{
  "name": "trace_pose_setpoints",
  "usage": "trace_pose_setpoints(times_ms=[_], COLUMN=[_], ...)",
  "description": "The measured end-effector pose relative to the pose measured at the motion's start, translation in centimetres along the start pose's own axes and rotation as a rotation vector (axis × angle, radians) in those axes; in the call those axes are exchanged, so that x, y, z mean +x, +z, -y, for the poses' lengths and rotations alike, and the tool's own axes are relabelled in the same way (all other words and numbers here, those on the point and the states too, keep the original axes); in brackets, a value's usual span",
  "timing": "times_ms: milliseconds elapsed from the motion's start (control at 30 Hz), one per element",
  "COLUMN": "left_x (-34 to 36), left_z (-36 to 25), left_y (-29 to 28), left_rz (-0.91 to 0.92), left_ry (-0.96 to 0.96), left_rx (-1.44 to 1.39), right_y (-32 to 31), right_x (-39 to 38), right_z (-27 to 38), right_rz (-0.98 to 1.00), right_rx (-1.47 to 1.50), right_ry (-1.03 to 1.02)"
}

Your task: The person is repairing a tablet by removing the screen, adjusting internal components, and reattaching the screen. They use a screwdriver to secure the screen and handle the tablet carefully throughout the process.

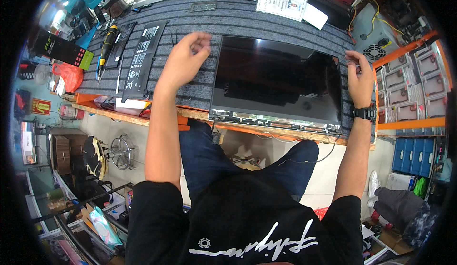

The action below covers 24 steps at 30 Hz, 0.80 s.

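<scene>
In front of me a laptop screen panel point(276, 81) lies face up, dark and glossy, its near edge at the table's front. Along that edge an uncovered strip of metal and parts point(276, 120) shows. My left hand point(187, 59) hovers by the panel's far left corner, fingers loosely bent and apart, with nothing visible in them. Beside the panel's right edge is my right hand point(360, 78), fingers bent and parted from the thumb, also without a visible object. A dark watch point(365, 113) is on that wrist.
Left on the grey striped mat point(190, 24) lie a black laptop battery point(143, 58), another dark flat part point(119, 48) and a yellow-black screwdriver point(108, 43). A printed card point(281, 2) lies at the back. Clear boxes point(404, 91) fill an orange-edged rack at right. A cable point(328, 153) hangs off the front.
</scene>
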State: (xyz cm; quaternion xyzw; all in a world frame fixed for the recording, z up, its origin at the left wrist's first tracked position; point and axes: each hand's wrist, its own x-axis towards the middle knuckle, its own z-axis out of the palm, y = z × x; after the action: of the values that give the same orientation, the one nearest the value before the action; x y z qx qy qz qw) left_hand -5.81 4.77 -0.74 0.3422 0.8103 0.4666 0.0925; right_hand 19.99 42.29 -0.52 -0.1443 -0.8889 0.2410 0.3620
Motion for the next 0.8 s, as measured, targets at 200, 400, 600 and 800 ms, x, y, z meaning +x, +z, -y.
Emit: trace_pose_setpoints(times_ms=[200,400,600,800], left_x=[-6.0,-6.5,-6.2,-6.2], left_z=[-4.1,-3.9,-4.6,-4.8], left_y=[1.1,2.9,3.1,2.3], left_rz=[-0.103,-0.112,-0.053,-0.015], left_ry=[-0.066,-0.055,-0.203,-0.384], left_rx=[0.225,0.216,-0.017,-0.35], right_y=[-2.4,-3.6,-2.8,-2.8], right_x=[-2.7,-7.6,-8.7,-8.7], right_z=[3.4,5.3,6.5,5.5], right_rz=[0.041,0.154,0.13,0.081], right_rx=[-0.196,-0.202,-0.058,0.067], right_ry=[0.096,0.228,0.392,0.444])
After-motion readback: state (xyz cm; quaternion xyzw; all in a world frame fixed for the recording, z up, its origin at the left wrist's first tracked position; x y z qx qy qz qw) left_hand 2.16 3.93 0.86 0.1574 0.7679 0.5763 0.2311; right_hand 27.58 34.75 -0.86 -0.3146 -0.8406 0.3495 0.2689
